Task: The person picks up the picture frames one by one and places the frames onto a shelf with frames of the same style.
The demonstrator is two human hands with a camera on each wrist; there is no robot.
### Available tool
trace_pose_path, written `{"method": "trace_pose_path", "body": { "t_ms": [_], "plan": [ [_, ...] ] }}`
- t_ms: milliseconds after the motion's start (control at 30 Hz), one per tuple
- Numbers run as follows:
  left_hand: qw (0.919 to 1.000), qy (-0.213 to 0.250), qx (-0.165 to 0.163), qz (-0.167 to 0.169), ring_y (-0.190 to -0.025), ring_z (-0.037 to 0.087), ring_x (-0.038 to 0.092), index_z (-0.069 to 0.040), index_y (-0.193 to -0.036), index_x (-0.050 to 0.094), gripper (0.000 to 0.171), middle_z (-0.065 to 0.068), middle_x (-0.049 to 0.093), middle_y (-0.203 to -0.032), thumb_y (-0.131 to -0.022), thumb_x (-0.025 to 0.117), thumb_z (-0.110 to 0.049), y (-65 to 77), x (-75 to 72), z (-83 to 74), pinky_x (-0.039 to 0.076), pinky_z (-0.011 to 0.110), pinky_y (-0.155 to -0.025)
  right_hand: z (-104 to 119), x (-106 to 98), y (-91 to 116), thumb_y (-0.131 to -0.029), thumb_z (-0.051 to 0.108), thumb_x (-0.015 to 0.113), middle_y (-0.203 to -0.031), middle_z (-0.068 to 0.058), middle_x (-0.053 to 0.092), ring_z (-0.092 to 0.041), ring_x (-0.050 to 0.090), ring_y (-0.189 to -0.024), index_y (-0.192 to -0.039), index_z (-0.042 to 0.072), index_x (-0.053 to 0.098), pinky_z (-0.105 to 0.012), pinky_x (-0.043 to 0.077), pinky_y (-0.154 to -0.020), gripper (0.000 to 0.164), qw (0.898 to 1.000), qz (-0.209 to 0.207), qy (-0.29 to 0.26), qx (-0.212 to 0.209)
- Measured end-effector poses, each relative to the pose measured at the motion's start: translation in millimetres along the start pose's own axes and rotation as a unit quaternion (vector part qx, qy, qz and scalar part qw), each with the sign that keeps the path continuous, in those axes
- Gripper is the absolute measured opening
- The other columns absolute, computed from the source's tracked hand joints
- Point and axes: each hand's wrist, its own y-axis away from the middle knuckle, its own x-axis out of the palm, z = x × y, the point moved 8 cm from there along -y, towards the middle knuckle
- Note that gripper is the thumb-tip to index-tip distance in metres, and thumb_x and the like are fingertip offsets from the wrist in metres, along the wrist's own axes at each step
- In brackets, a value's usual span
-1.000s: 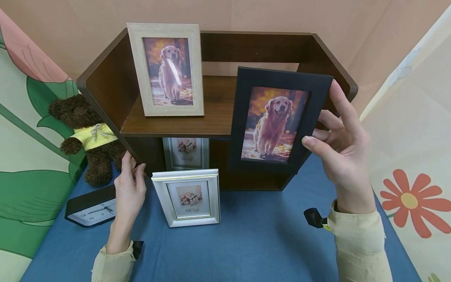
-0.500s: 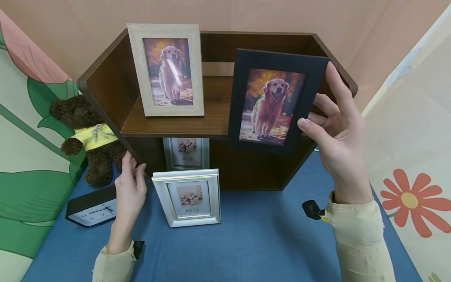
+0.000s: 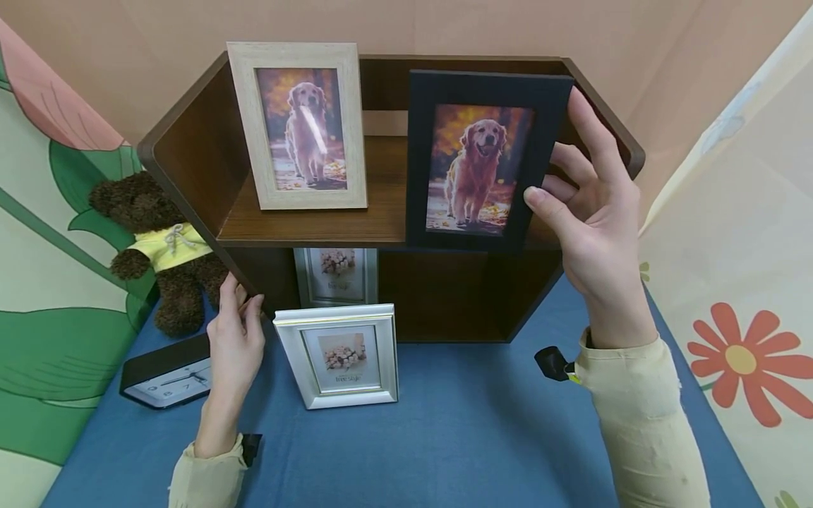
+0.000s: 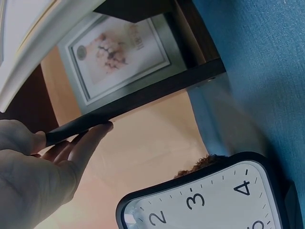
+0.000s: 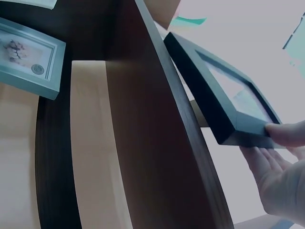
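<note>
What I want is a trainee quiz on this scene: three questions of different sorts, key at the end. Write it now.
1. What does the right hand hold?
A. the clock
B. the black frame
C. the teddy bear

2. True or false: in the head view, the cream frame is on the upper shelf, to the left of the black frame.

3. Fill in the gap: the left hand grips the front edge of one side panel of the brown ____.

Key:
1. B
2. True
3. shelf unit
</note>
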Motion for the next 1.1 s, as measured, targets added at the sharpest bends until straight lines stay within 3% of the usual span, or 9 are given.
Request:
{"method": "trace_pose_path", "body": {
  "t_ms": [33,133,233,333,667,867,967,1033,1100],
  "plan": [
    [1.0,-0.002,0.0,0.0,-0.12,0.048,0.068,-0.003,-0.163,0.038,0.057,0.029,0.062,-0.143,-0.109,0.052,0.009,0.1,-0.2,0.2,0.053,0.056,-0.093,0,1,-1,-0.091,-0.019,0.061,-0.156,-0.02,0.051,-0.038,0.064,-0.124,-0.163,0.003,0.044,-0.035,0.057,-0.099,0.077,1.0,-0.003,0.003,-0.001],
    [1.0,-0.003,0.001,-0.001,-0.118,0.047,0.069,-0.003,-0.163,0.038,0.057,0.029,0.063,-0.143,-0.109,0.052,0.009,0.7,-0.5,0.6,0.054,0.03,-0.097,-3,3,-4,-0.092,-0.017,0.062,-0.158,-0.017,0.049,-0.038,0.062,-0.127,-0.163,0.004,0.044,-0.035,0.057,-0.099,0.076,1.0,-0.011,0.01,0.004],
    [1.0,0.002,0.002,-0.001,-0.115,0.049,0.07,-0.004,-0.163,0.038,0.057,0.03,0.063,-0.142,-0.109,0.052,0.01,1.1,-0.3,0.7,0.043,0.007,-0.092,-5,5,-6,-0.093,-0.016,0.063,-0.159,-0.014,0.049,-0.038,0.06,-0.128,-0.163,0.004,0.045,-0.034,0.056,-0.1,0.075,0.999,-0.02,0.022,0.011],
    [1.0,0.006,0.003,-0.001,-0.114,0.05,0.07,-0.003,-0.163,0.038,0.058,0.03,0.063,-0.141,-0.108,0.052,0.011,1.4,0.1,0.4,0.036,0.0,-0.088,-7,5,-8,-0.095,-0.014,0.064,-0.156,-0.014,0.051,-0.037,0.059,-0.128,-0.163,0.004,0.045,-0.034,0.055,-0.101,0.073,0.999,-0.027,0.032,0.016],
    [1.0,0.002,0.0,-0.002,-0.114,0.05,0.07,-0.002,-0.162,0.039,0.056,0.03,0.063,-0.142,-0.109,0.052,0.01,1.7,-0.1,0.7,0.035,0.0,-0.089,-15,3,-20,-0.099,-0.012,0.061,-0.157,-0.008,0.053,-0.038,0.059,-0.128,-0.163,0.008,0.046,-0.034,0.055,-0.101,0.069,0.997,-0.008,0.082,-0.008],
    [1.0,0.0,-0.001,-0.002,-0.115,0.049,0.07,-0.002,-0.161,0.04,0.055,0.03,0.063,-0.142,-0.109,0.052,0.01,1.4,0.0,0.7,0.038,0.003,-0.091,-20,0,-25,-0.099,-0.015,0.058,-0.156,-0.008,0.056,-0.037,0.059,-0.127,-0.164,0.008,0.043,-0.034,0.055,-0.099,0.07,0.997,-0.016,0.074,-0.01],
    [1.0,-0.004,-0.003,-0.002,-0.115,0.049,0.07,-0.001,-0.161,0.039,0.055,0.03,0.063,-0.143,-0.108,0.053,0.01,1.3,0.2,0.4,0.054,0.023,-0.097,-23,-2,-27,-0.1,-0.015,0.059,-0.154,-0.009,0.057,-0.037,0.059,-0.128,-0.165,0.007,0.043,-0.033,0.055,-0.1,0.071,0.997,-0.024,0.075,-0.008],
    [1.0,-0.006,-0.005,-0.002,-0.115,0.049,0.07,-0.001,-0.161,0.039,0.055,0.03,0.063,-0.143,-0.108,0.052,0.01,1.1,0.4,0.4,0.057,0.034,-0.096,-25,-2,-29,-0.1,-0.016,0.059,-0.153,-0.009,0.058,-0.037,0.059,-0.127,-0.164,0.008,0.044,-0.033,0.055,-0.099,0.071,0.997,-0.03,0.071,0.0],
    [1.0,-0.006,-0.006,-0.002,-0.115,0.05,0.07,-0.001,-0.161,0.039,0.055,0.03,0.063,-0.142,-0.108,0.052,0.011,1.0,0.6,0.3,0.057,0.032,-0.095,-27,-2,-30,-0.1,-0.017,0.059,-0.154,-0.009,0.057,-0.037,0.059,-0.127,-0.164,0.008,0.044,-0.033,0.055,-0.099,0.07,0.997,-0.027,0.072,-0.001]
  ]
}}
